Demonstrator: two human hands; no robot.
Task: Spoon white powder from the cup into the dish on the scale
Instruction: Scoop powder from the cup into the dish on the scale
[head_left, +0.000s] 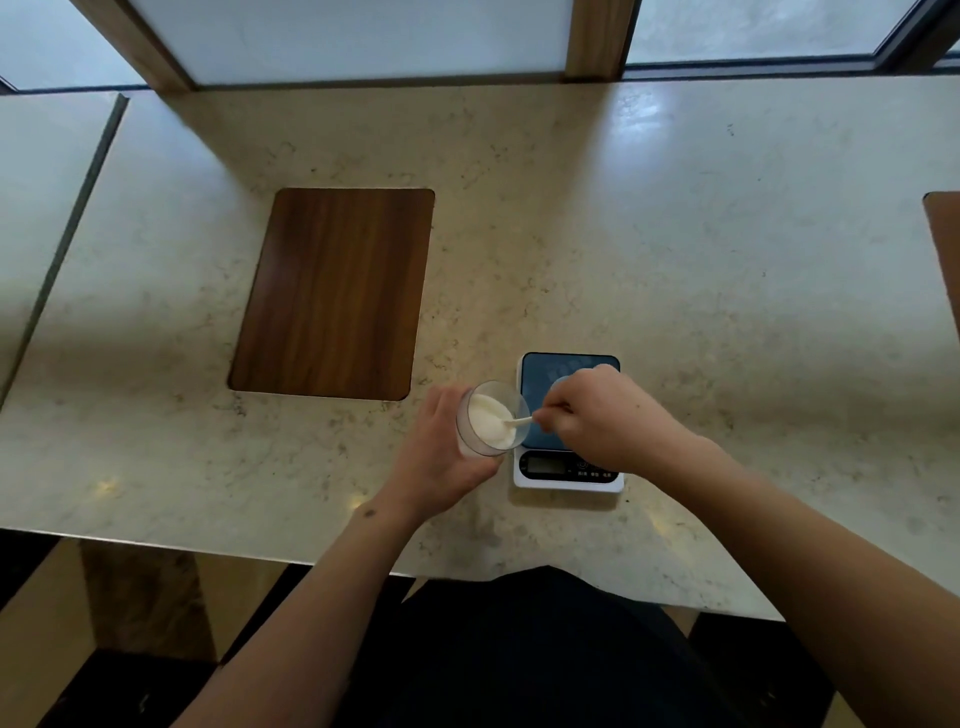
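Note:
A clear plastic cup (480, 441) of white powder (488, 418) is tilted toward the right, just left of the scale. My left hand (439, 457) grips the cup from its left side. My right hand (605, 418) pinches a small white spoon (519, 422) whose bowl dips into the powder. A white kitchen scale (569, 480) with a blue-grey platform (540, 374) stands on the counter under my right hand. A clear round dish (560, 385) sits on the platform, mostly hidden by my right hand.
The pale marble counter (675, 234) holds a dark wooden inlay panel (337, 293) to the left of the cup. Another wooden panel edge (945, 244) shows at the far right. The counter's front edge runs just below my forearms. Windows line the back.

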